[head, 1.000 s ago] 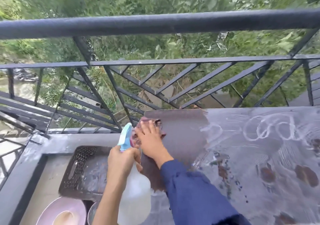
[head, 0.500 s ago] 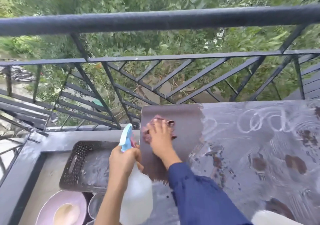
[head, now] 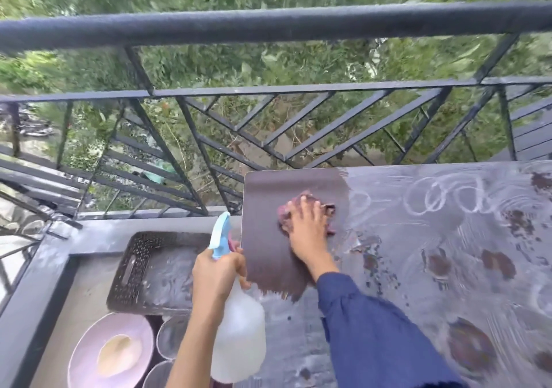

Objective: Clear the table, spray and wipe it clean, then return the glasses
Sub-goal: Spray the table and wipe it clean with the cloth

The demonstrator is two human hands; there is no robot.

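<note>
The dark brown table (head: 418, 268) fills the right half of the view, smeared white with foam except for a wiped strip at its far left corner. My right hand (head: 309, 226) presses flat on a maroon cloth (head: 286, 213) in that strip, fingers spread over it. My left hand (head: 216, 274) grips the neck of a clear spray bottle (head: 239, 328) with a light blue trigger head (head: 219, 232), held just off the table's left edge. Two steel glasses (head: 171, 335) stand on the floor at the lower left, partly hidden by my left arm.
A black metal railing (head: 268, 26) runs along the far side, with greenery beyond. Below the table's left edge lie a dark perforated tray (head: 143, 271) and a pink bowl (head: 110, 352) with pale contents. A grey ledge (head: 38, 283) borders the floor at left.
My right hand has slid the cloth to the right along the table's far edge, widening the wiped patch. The left hand with the bottle has stayed in place.
</note>
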